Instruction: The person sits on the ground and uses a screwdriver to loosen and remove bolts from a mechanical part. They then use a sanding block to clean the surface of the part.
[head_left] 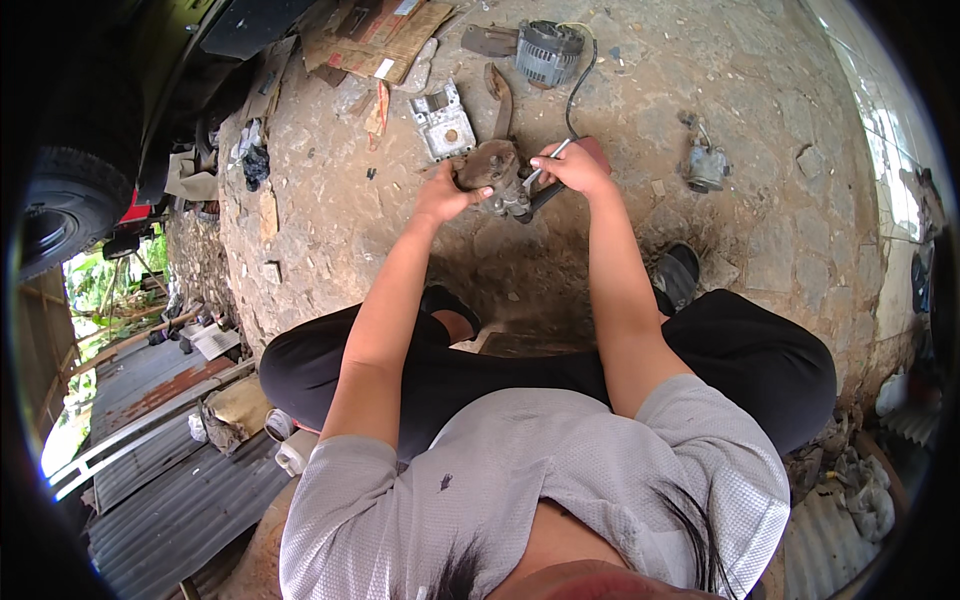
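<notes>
In front of me, a brown, rusty metal part (490, 163) with a grey cast lower section rests on or just above the ground; I cannot tell which. My left hand (450, 193) grips its left side, thumb along the near edge. My right hand (574, 168) is closed round a slim silver metal rod-like tool (560, 150). Its lower end points at the part's right side, and its exact kind is unclear. A dark bar lies just below the right hand, and a reddish object (596, 152) shows behind it. A curved rusty metal arm (501, 105) extends beyond the part.
A silver metal housing (443, 122) lies to the far left of the part. Farther off are an alternator (548, 55) with a black cable (572, 95) and flattened cardboard (385, 40). A small metal component (706, 167) sits at right. A vehicle tyre (75, 205) stands at left.
</notes>
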